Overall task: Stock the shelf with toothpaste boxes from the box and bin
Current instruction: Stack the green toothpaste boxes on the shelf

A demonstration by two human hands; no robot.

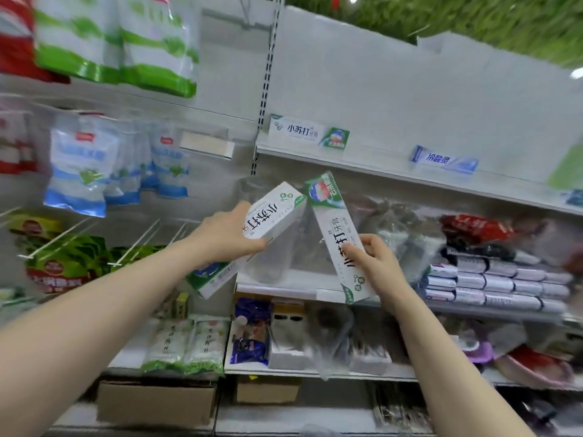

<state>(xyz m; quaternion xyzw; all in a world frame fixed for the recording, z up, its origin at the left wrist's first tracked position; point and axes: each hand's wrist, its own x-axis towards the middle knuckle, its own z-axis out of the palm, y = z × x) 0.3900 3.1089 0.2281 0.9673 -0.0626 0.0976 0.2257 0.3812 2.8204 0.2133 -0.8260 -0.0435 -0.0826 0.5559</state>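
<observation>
- Forearms fill the foreground, both reaching up and forward at the shelving.
- left hand [227, 238]: fingers curled round the middle of a white-green toothpaste box [273, 212]. Its long axis runs diagonally, upper end to the right, lower end sticking out below the wrist.
- right hand [375, 263]: thumb on the printed face, fingers behind, pinching the lower half of a second toothpaste box [334, 228]. It stands near upright, top leaning slightly left.
- The two box tops nearly meet. Clear film hangs below them; can't tell what it's attached to.
- Target looks like the top shelf [372, 168], above and beyond both hands.
- A matching shelved box [309, 134] lies flat, long axis along the shelf edge. A blue box [444, 160] sits further right, with bare shelf between.
- Key relation: both held boxes sit well off the shelf line, so each probably needs turning to horizontal before going in.
- The right hand's box sits almost straight below the gap, so it is likely first in.
</observation>
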